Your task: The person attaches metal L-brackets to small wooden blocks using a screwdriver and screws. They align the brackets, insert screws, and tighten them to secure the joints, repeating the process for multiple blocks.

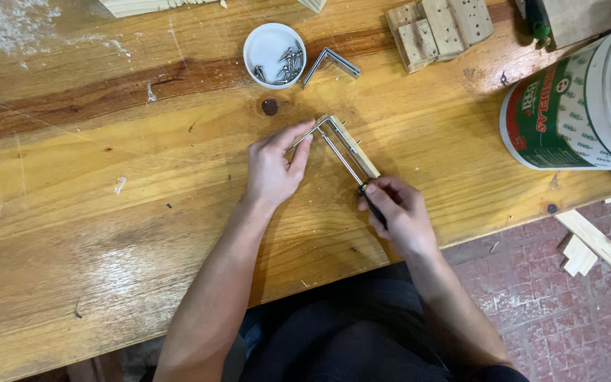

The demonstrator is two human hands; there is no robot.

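- Head view: a screwdriver (344, 161) with a slim steel shaft and dark handle lies on a diagonal, tip toward the upper left, handle toward the lower right.
- The right hand (399, 212) is closed around the handle; the tip meets a metal angle bracket (314, 131) set against a small pale wood strip (356, 148).
- The left hand (274, 166), fingers loosely extended, presses on the bracket's left arm, holding nothing.
- All rest on a varnished, knotted wooden workbench (107, 198); a round white cup of screws (274, 55) stands beyond.
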